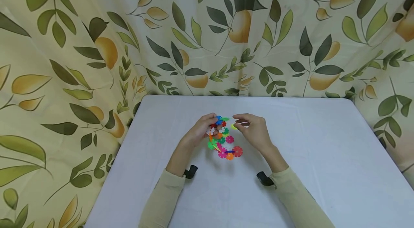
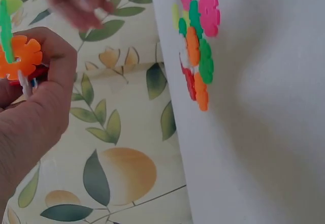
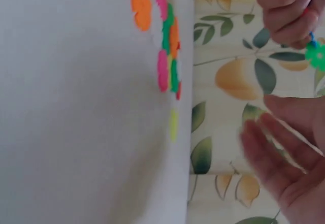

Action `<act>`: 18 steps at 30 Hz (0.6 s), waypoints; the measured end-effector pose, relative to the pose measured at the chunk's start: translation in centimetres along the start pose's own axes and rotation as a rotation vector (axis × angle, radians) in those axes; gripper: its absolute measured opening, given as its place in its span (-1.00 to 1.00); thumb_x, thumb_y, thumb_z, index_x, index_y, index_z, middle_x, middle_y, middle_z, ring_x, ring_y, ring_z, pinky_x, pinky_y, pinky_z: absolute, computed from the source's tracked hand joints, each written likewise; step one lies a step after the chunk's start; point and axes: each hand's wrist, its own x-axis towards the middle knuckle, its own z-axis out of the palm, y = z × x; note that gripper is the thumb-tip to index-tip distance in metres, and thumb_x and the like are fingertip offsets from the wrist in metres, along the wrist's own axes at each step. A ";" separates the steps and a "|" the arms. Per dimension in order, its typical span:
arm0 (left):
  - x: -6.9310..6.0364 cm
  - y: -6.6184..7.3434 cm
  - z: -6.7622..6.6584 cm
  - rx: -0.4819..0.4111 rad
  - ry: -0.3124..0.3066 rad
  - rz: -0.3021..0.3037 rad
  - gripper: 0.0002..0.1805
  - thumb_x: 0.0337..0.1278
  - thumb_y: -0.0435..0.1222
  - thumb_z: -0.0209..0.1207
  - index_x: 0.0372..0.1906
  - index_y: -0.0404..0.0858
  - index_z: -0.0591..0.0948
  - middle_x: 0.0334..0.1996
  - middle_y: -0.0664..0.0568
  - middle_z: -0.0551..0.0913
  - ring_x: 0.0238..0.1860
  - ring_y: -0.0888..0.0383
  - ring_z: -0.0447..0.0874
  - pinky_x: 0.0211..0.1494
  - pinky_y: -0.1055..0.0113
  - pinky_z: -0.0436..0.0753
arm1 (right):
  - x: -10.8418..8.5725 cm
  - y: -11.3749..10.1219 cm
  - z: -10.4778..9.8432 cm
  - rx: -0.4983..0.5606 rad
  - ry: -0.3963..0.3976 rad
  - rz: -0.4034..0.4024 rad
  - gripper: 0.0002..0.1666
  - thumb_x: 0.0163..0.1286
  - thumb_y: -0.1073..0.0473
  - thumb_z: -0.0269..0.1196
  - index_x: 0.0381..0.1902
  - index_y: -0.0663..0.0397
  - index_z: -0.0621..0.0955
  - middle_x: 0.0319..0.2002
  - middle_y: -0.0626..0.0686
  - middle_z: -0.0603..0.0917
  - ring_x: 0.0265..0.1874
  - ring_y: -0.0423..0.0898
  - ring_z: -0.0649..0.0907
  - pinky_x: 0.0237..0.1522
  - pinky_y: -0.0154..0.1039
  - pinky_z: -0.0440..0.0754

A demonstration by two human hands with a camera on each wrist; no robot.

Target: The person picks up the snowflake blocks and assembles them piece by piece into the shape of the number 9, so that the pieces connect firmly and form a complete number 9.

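My left hand [image 1: 200,127] grips a chain of joined plastic snowflake discs in several colours. In the left wrist view its fingers curl round an orange snowflake disc [image 2: 23,56], with a green disc [image 2: 6,31] slotted into it. A green disc [image 3: 317,56] juts from the hand's far side in the right wrist view. To the right, my right hand [image 1: 255,131] hovers with bent, parted fingers and nothing visible between them. Below it a yellow disc [image 3: 173,125] lies on the table. Loose pink [image 1: 229,139], green and orange discs lie close together, partly behind the held chain.
The white table [image 1: 307,149] ends at a leaf-and-fruit patterned curtain [image 1: 226,59] at the back and sides. A black device [image 1: 191,171] sits by the left wrist and another black device [image 1: 265,178] by the right.
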 end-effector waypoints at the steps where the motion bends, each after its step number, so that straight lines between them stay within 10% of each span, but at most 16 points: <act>1: 0.0 0.1 -0.1 -0.010 -0.007 0.001 -0.78 0.67 -0.26 -0.16 -0.20 -0.26 0.37 -0.44 0.00 0.45 -0.49 0.16 0.40 -0.33 0.39 0.57 | 0.0 0.3 0.0 -0.037 -0.049 0.042 -0.59 0.33 0.32 0.47 0.13 0.15 0.73 0.08 0.15 0.77 0.01 0.13 0.77 0.02 0.07 0.74; 9: 0.0 0.1 -0.3 -0.011 -0.080 -0.010 -0.77 0.64 -0.16 -0.05 -0.16 -0.23 0.33 -0.51 0.04 0.31 -0.52 0.18 0.29 -0.40 0.41 0.45 | -0.6 3.2 1.2 -0.293 -0.452 0.060 -0.35 0.53 0.24 0.28 0.52 0.14 0.43 0.53 0.17 0.38 0.53 0.31 0.31 0.47 0.28 0.29; 18: 0.1 0.0 -0.3 0.077 -0.105 0.003 -0.63 0.59 -0.15 0.12 0.10 -0.42 0.60 -0.50 0.05 0.33 -0.51 0.18 0.27 -0.40 0.42 0.40 | -0.6 2.9 1.6 -0.376 -0.342 0.016 -0.72 0.27 0.33 0.51 -0.04 0.16 0.79 0.01 0.13 0.78 0.07 0.15 0.68 0.17 0.11 0.64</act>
